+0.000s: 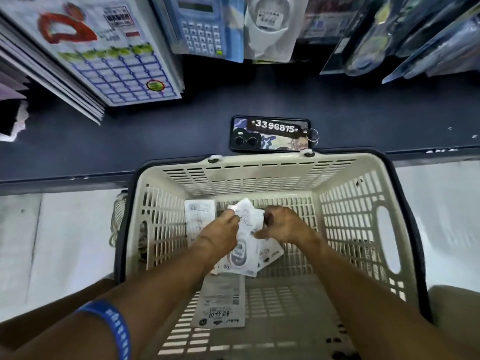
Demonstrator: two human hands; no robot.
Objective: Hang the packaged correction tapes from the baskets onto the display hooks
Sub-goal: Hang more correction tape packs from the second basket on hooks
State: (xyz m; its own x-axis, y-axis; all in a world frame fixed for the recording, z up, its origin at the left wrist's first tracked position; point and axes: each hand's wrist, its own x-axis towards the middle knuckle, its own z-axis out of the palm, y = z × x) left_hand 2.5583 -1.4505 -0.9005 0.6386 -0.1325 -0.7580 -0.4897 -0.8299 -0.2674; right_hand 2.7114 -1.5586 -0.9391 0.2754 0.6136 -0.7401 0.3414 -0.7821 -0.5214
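Both my hands reach down into a cream plastic basket (345,203). My left hand (220,232) grips a small stack of white packaged correction tapes (244,253) at its upper left. My right hand (283,227) pinches the same stack from the right side. Another pack (198,216) leans against the basket's far left wall. A further pack (220,305) lies flat on the basket floor nearer to me. The display hooks themselves are hidden behind hanging goods at the top of the view.
A phone (270,135) lies on the dark shelf (130,144) just beyond the basket. Above hang a calendar pad (109,55), a packaged calculator (202,24), a white blister pack (270,24) and dark packs (389,35). Pale floor (65,242) flanks the basket.
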